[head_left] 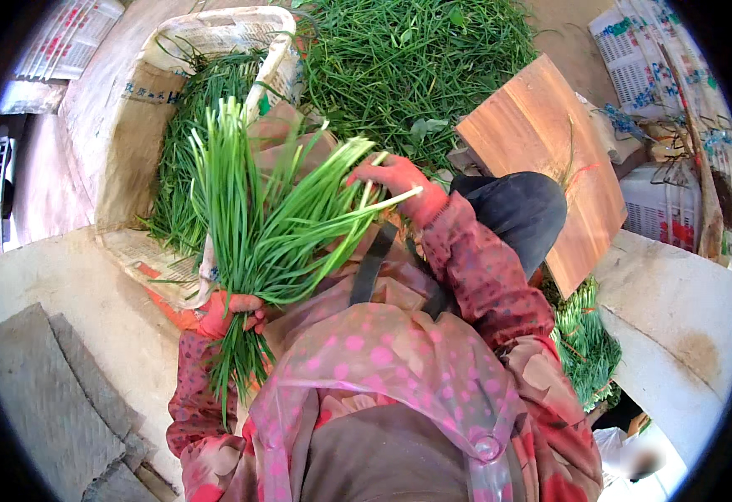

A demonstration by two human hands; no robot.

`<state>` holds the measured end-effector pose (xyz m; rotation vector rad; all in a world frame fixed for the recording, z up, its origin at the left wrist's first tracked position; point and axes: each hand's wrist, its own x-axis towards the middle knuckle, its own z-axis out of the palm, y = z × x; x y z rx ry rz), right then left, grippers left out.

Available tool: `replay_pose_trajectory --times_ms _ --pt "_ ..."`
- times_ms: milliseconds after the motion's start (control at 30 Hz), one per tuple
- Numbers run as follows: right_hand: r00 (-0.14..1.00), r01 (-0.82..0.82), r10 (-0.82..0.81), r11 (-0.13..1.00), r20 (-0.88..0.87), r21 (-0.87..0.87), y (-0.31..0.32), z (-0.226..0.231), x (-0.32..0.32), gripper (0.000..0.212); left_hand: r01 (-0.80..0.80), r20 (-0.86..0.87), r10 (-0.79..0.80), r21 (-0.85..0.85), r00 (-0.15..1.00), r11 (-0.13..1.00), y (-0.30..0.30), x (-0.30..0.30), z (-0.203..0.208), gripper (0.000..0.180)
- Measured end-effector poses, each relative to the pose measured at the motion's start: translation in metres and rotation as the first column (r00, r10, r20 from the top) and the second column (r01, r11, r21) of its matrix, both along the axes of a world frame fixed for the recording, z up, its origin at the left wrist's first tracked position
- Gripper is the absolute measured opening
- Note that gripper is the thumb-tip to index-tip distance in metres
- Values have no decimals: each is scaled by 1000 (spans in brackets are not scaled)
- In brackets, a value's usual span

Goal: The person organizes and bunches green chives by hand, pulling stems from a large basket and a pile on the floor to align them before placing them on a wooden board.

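My left hand, in an orange glove, is wrapped round the leafy end of a bunch of chives. The pale stem ends point up and away from me, and the leaf tips hang below the fist. Part of the bunch fans out to the right. There my right hand, also orange-gloved, has its fingers closed over the white stem ends, and a few stalks stick out past it. A white crate lined with cardboard stands just beyond on the left, with more chives inside.
A large heap of loose chives covers the ground ahead. A wooden board leans beside my knee at the right, and tied chives lie below it. Grey sheets lie at the lower left. Stacked white crates stand far right.
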<state>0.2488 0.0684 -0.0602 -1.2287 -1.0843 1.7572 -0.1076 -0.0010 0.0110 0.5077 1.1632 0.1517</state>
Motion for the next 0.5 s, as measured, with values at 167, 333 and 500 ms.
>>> replay_pose_trajectory --times_ms 167,333,500 --pt "988 51 -99 936 -120 -349 -32 -12 27 16 -169 12 168 48 986 985 -3 9 0 22" --pt "881 471 -451 817 140 -332 -16 -29 63 27 79 -155 -59 128 986 989 -1 23 6 21" --pt "971 192 -141 941 193 -280 22 7 24 48 -10 -291 51 141 955 990 -5 29 8 15"
